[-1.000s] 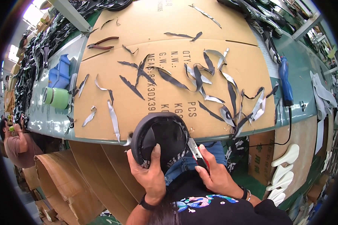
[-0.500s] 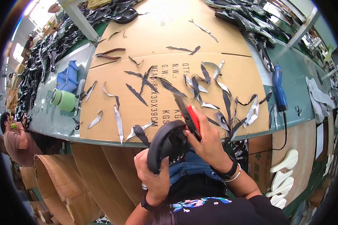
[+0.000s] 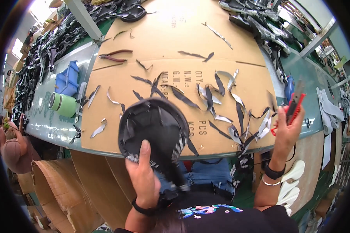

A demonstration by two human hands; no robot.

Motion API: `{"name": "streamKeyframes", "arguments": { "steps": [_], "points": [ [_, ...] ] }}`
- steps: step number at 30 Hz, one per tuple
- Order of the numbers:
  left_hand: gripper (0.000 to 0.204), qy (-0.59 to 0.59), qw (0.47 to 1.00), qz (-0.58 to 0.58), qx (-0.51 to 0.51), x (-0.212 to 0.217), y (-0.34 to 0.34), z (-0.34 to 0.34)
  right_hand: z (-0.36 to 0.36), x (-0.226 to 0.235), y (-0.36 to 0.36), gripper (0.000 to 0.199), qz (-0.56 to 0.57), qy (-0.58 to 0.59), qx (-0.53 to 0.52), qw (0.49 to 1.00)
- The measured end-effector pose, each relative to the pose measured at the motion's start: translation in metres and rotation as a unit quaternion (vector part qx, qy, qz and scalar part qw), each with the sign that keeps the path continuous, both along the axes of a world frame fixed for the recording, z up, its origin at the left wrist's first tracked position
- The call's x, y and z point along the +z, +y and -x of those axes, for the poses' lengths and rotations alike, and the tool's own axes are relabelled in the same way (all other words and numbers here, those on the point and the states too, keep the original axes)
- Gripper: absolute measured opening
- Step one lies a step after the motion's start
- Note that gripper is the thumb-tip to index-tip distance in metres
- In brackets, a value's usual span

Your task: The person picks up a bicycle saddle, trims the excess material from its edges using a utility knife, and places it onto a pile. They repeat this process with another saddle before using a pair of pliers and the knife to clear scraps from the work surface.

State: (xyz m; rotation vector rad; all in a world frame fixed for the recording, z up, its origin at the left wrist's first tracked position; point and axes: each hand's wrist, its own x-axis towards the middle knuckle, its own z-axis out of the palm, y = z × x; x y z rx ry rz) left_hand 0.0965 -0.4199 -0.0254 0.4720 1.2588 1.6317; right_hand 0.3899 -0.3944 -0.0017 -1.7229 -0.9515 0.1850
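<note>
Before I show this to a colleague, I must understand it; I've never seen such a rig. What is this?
There is no machine: these are a person's bare hands, seen from a wide camera worn on the head and looking down, so straight edges bend. The left hand holds a black bike seat; the right hand holds a blurred red and black cutter. On the table lies a cardboard sheet with loose strips and pliers. Farther left are a blue bin and a green jar.
</note>
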Motion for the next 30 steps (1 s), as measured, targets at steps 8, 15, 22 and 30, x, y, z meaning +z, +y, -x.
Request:
{"name": "streamKeyframes", "arguments": {
  "steps": [8, 15, 22, 30],
  "points": [
    [0.030, -0.088, 0.951, 0.194, -0.225, -0.010, 0.006, 0.006, -0.020, -0.032, 0.003, 0.039, 0.158, -0.067, 0.153, 0.973],
    [0.026, 0.508, 0.780, 0.014, -0.366, -0.013, -0.016, 0.050, 0.028, -0.001, 0.000, 0.051, 0.252, -0.007, 0.305, 0.918],
    [0.040, 0.645, 0.727, -0.139, -0.190, -0.001, 0.020, 0.052, 0.085, 0.008, 0.021, 0.063, 0.172, -0.275, 0.436, 0.839],
    [0.060, 0.644, 0.693, -0.143, -0.290, -0.027, 0.073, 0.041, 0.114, 0.006, 0.033, 0.066, 0.285, -0.458, 0.424, 0.728]
  ]
}}
